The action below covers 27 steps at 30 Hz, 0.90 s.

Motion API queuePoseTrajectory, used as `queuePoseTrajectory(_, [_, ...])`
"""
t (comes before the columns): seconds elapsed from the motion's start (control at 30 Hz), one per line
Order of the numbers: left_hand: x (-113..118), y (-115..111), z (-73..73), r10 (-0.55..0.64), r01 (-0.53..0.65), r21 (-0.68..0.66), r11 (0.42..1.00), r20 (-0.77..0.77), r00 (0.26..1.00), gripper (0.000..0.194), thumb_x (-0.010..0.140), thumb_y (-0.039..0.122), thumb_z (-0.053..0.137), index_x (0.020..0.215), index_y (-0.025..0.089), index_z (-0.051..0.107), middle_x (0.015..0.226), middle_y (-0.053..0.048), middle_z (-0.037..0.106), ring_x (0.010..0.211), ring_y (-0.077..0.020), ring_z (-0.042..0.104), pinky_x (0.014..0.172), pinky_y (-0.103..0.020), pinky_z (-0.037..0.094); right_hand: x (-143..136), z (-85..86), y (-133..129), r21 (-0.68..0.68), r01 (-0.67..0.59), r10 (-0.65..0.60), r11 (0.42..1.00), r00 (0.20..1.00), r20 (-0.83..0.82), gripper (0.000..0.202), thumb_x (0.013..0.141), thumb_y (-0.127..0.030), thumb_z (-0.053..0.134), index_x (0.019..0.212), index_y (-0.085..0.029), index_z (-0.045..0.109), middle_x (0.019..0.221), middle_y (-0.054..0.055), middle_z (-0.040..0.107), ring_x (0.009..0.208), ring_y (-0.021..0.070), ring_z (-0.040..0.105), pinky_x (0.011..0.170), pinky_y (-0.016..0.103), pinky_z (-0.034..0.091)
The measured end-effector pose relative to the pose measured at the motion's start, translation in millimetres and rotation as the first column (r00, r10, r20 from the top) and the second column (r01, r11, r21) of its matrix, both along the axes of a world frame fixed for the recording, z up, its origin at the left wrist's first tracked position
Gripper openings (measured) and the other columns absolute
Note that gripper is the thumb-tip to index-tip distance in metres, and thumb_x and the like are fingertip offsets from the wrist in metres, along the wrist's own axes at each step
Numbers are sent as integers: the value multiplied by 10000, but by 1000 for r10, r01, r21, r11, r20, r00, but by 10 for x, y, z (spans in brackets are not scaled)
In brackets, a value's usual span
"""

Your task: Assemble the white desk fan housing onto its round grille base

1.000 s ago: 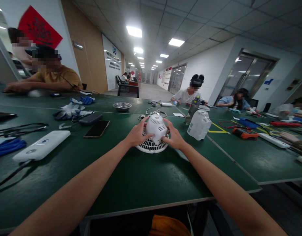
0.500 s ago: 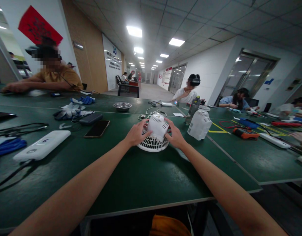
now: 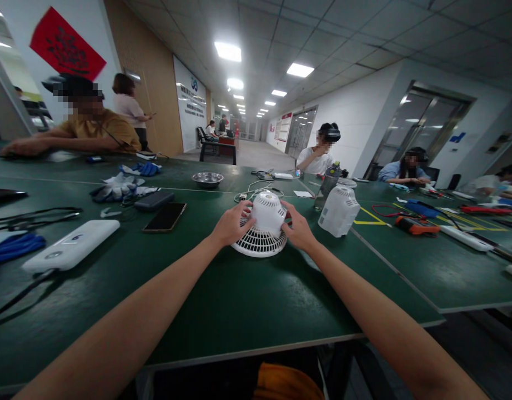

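A white plastic housing with vent slots (image 3: 267,214) stands on a round white fan grille (image 3: 259,244) on the green table. My left hand (image 3: 231,223) grips the housing's left side, thumb and fingers curved against it. On the right side, my right hand (image 3: 298,226) holds the same housing with its fingers bent around the edge. The grille's slotted front rim shows below both hands. To the right stands another white plastic cover (image 3: 338,211), touched by neither hand.
A bottle (image 3: 327,186) stands behind the white cover. On the left lie a phone (image 3: 165,217), a white power bank (image 3: 73,245), a dark case (image 3: 155,201) and gloves (image 3: 114,189). A metal bowl (image 3: 207,179) and cables lie farther back. People sit around the tables.
The housing has turned slightly and sits more upright between my hands, which have barely moved. A standing person has come into view at the back left.
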<state>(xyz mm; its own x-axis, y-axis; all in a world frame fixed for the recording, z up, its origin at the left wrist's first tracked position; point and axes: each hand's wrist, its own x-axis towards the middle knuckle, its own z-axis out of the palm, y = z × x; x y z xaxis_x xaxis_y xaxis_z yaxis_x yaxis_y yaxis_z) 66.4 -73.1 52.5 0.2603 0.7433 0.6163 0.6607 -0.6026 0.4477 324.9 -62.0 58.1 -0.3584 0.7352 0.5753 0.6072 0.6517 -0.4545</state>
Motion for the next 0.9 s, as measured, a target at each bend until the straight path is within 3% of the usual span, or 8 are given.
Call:
queuePoseTrajectory(0.6, [-11, 16, -11, -2, 3, -25, 1000, 10, 1000, 477, 862, 429, 602, 1280, 248, 461, 1119, -90, 680, 936, -265, 689, 876, -479, 540, 1, 2, 9, -52, 0, -1, 999, 1000, -31, 682, 773, -145, 485, 1446, -211, 402, 1174, 88, 633, 1017, 233, 583, 864, 398, 525])
queuePoseTrajectory(0.9, [-14, 30, -52, 36, -38, -22, 999, -88, 995, 597, 896, 499, 516, 1410, 214, 409, 1287, -140, 610, 1184, -334, 567, 1018, -553, 418, 21, 15, -30, -125, -99, 96, 987, 995, -23, 771, 793, -247, 548, 1512, -207, 273, 1291, 111, 579, 1065, 258, 588, 905, 436, 524])
